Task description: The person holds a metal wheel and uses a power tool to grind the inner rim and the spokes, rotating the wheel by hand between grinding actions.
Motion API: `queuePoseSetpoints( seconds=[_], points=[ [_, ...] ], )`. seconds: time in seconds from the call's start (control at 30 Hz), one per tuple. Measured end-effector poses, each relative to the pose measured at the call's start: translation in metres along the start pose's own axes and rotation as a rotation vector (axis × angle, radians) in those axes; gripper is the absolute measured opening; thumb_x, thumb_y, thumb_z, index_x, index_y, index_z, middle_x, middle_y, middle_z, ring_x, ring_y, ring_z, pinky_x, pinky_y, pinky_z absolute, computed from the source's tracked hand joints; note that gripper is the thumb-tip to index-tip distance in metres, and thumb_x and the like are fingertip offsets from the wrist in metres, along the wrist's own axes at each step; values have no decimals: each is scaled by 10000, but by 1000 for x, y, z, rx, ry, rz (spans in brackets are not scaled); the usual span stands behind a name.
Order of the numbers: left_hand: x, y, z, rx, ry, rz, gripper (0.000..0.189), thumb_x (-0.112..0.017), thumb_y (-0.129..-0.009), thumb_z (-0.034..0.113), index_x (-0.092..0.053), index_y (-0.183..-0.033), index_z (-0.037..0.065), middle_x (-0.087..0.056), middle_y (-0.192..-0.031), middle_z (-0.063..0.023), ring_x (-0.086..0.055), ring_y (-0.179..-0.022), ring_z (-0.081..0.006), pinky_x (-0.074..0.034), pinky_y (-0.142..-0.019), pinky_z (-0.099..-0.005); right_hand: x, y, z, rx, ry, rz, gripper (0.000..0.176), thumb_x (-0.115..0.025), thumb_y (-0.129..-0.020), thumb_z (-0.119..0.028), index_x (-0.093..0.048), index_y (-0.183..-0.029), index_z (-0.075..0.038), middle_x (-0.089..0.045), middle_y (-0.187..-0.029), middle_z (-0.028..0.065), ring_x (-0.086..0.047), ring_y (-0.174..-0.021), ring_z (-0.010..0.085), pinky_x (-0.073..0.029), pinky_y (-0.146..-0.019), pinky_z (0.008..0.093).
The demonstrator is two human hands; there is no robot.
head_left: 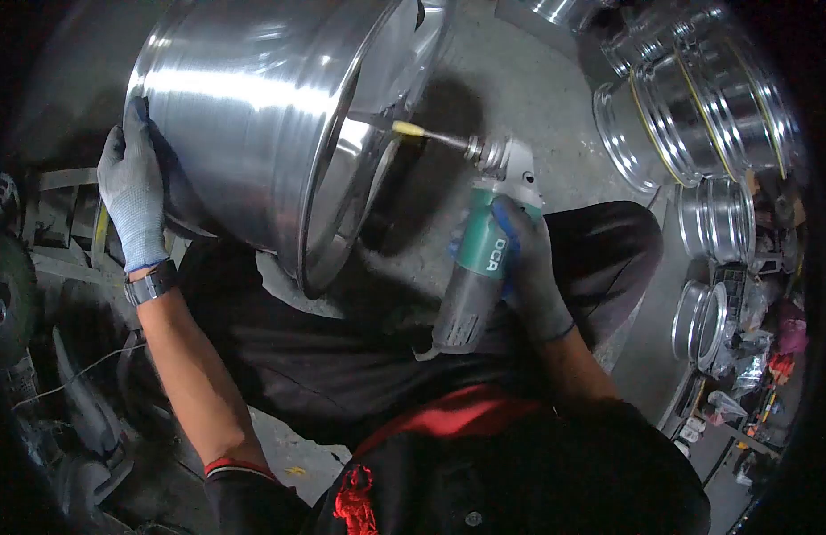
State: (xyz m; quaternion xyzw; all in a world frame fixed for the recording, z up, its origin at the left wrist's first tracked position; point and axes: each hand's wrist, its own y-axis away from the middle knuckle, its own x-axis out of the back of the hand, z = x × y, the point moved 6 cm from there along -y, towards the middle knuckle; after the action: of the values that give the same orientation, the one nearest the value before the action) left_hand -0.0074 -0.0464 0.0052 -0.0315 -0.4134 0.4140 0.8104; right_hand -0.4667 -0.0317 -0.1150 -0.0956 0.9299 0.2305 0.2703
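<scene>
A large shiny metal wheel rim (243,116) lies on its side at upper left, its open end facing right. My left hand (135,192), in a grey and white knit glove, grips the rim's left edge. In my right hand (527,259), also gloved, is a green and dark grey angle grinder (477,254) marked DCA. From its metal head a thin shaft with a yellow tip (408,129) points left toward the rim's open end. Whether the tip touches metal I cannot make out. The fingers behind the grinder's body are partly hidden.
Several polished wheel rims (698,107) stand in a row at upper right, with more below them. Bags and small tools (752,357) clutter the right side. At left are a metal frame (70,214) and a dark tyre (7,294). My bent legs (609,259) are below the rim.
</scene>
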Motion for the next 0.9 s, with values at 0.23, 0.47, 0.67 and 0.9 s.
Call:
queuePoseSetpoints(
  seconds=[0.23,0.47,0.67,0.9],
  points=[
    [1,6,15,17,81,20,523,-570,-1055,429,-652,-1184,-71,-666,-942,-64,-560,-869,-140,-465,-814,-297,3,8,3,-16,79,-29,388,-602,-1019,-287,-563,-1273,4,-681,-1019,141,-720,-857,259,-617,-789,429],
    [-2,-3,-10,53,33,17,718,-568,-1009,561,-619,-1317,-87,-692,-1246,-269,-672,-1150,-318,-490,-984,-375,20,4,24,-154,-262,-148,596,-492,-1041,-499,-519,-1364,0,-670,-1148,178,-709,-985,312,-589,-907,481],
    [4,9,14,47,30,-45,713,-573,-1015,531,-582,-1365,-90,-681,-1276,-272,-664,-1179,-326,-480,-1019,-376,13,5,23,-109,-271,-196,658,-466,-1039,-538,-490,-1420,-2,-639,-1243,195,-685,-1082,335,-549,-995,515],
    [1,-4,-9,-1,-56,43,678,-560,-1024,505,-569,-1391,-64,-667,-1306,-267,-647,-1211,-350,-464,-1043,-383,11,14,21,-80,-73,-170,652,-523,-1022,-540,-499,-1424,-27,-660,-1219,174,-693,-1077,332,-561,-978,512]
  ],
)
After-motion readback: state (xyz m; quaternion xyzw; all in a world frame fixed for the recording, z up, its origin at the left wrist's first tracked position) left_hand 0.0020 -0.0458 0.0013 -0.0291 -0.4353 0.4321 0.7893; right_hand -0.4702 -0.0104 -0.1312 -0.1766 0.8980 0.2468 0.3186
